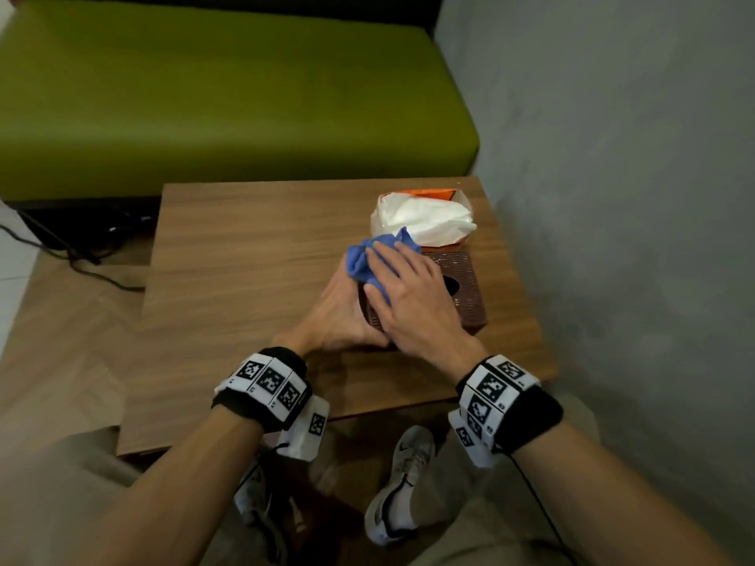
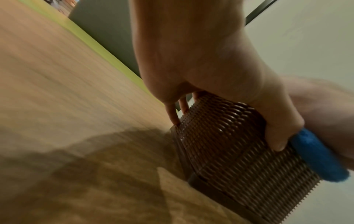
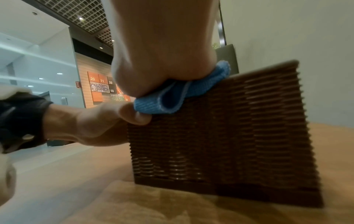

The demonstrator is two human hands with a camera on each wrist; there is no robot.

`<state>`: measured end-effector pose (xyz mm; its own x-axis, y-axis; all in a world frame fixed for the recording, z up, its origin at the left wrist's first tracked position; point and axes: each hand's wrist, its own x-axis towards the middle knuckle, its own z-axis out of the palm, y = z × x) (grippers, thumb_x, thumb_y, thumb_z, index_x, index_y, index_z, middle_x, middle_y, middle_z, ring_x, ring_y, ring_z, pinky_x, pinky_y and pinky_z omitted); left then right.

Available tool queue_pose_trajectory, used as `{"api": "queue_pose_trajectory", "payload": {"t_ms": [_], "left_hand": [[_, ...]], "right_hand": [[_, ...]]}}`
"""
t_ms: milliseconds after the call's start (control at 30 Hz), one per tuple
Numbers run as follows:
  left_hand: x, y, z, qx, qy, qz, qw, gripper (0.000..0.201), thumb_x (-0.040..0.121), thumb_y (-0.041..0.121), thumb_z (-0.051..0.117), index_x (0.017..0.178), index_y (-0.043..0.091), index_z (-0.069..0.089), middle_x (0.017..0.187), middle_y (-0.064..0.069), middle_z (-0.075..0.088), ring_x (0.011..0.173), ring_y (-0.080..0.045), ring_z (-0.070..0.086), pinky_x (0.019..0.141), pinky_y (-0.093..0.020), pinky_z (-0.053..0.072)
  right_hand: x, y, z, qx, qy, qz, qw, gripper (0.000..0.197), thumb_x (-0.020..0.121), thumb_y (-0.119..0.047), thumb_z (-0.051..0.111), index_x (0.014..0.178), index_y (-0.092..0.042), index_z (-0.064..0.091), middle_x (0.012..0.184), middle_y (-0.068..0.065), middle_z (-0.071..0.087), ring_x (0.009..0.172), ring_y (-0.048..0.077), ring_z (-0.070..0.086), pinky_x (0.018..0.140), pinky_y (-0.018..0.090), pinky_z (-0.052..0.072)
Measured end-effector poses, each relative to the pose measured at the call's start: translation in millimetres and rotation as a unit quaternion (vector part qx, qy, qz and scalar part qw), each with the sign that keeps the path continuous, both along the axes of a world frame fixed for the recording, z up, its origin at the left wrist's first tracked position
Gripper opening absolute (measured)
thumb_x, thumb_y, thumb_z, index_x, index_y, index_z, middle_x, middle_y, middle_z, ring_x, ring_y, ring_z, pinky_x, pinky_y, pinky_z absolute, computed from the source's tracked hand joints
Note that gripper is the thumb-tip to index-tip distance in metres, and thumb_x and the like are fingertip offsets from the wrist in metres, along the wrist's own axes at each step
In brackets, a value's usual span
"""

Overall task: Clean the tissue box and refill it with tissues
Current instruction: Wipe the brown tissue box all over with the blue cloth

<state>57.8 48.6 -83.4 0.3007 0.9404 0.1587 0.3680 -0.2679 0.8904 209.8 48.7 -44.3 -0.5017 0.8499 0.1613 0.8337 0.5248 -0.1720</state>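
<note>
The brown woven tissue box (image 1: 465, 292) stands on the right part of the wooden table (image 1: 245, 259). My left hand (image 1: 339, 312) grips its left side, with fingers (image 2: 175, 116) on the far face and the thumb (image 2: 275, 136) on the top edge. My right hand (image 1: 408, 296) lies flat on a blue cloth (image 1: 378, 255) and presses it onto the box top (image 3: 229, 133). The cloth (image 3: 172, 97) bunches under the palm. Just behind the box lies an opened orange pack of white tissues (image 1: 425, 218).
A grey wall (image 1: 613, 157) runs close along the table's right side. A green sofa (image 1: 204, 96) stands behind the table. Black cables (image 1: 61, 247) lie on the floor at the left. My shoes (image 1: 400, 484) are under the table's near edge.
</note>
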Motion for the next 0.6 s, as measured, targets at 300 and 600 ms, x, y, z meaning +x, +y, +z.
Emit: {"api": "queue_pose_trajectory", "payload": {"t_ms": [300,600], "left_hand": [[0.1,-2.6,-0.6,-0.023,0.017,0.021,0.999,0.114,0.046,0.045,0.088,0.139,0.02,0.028,0.137,-0.005,0.041,0.126,-0.018,0.045,0.108,-0.036,0.041],[1.7,-3.9,0.9,-0.032,0.045,0.037,0.998,0.12,0.044,0.046,0.089,0.14,0.013,0.026,0.135,-0.003,0.039,0.123,-0.015,0.046,0.105,-0.029,0.041]], "right_hand": [[9.1,4.6,-6.3,0.02,0.05,-0.079,0.995,0.047,0.098,-0.03,0.037,0.134,-0.004,0.054,0.137,0.014,0.055,0.131,0.03,0.047,0.109,0.043,0.037],[35.0,10.8,2.8,0.032,0.072,-0.101,0.992,0.02,0.092,-0.02,0.051,0.107,-0.01,0.061,0.113,0.009,0.056,0.1,0.028,0.048,0.083,0.046,0.045]]}}
